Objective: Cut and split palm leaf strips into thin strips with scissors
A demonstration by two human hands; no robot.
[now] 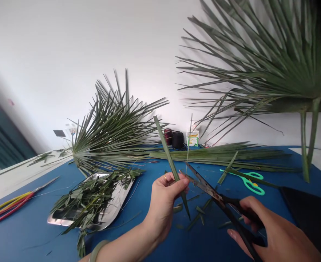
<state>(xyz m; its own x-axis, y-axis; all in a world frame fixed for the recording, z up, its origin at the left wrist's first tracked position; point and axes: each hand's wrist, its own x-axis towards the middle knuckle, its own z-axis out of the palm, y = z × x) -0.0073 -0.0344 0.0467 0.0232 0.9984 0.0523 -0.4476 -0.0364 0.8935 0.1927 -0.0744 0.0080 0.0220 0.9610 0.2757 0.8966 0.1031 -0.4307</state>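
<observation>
My left hand [164, 198] pinches a long green palm leaf strip [166, 147] that slants up and to the left, its pointed lower end hanging below my fingers. My right hand [272, 233] grips black-handled scissors [217, 198]. Their blades are open and point up-left, with the tips right beside the strip at my left fingertips. A very thin leaf sliver [189, 142] rises from the same spot. Small cut leaf pieces [200, 213] lie on the blue table [26, 233] beneath my hands.
A metal tray [114, 207] heaped with leaf trimmings sits at left. Fan palm fronds [108, 138] lie behind it and another [272, 62] stands at right. Green-handled scissors [250, 180], red-yellow tongs [10, 205], two thread spools [174, 138] and a small box [192, 138] are around.
</observation>
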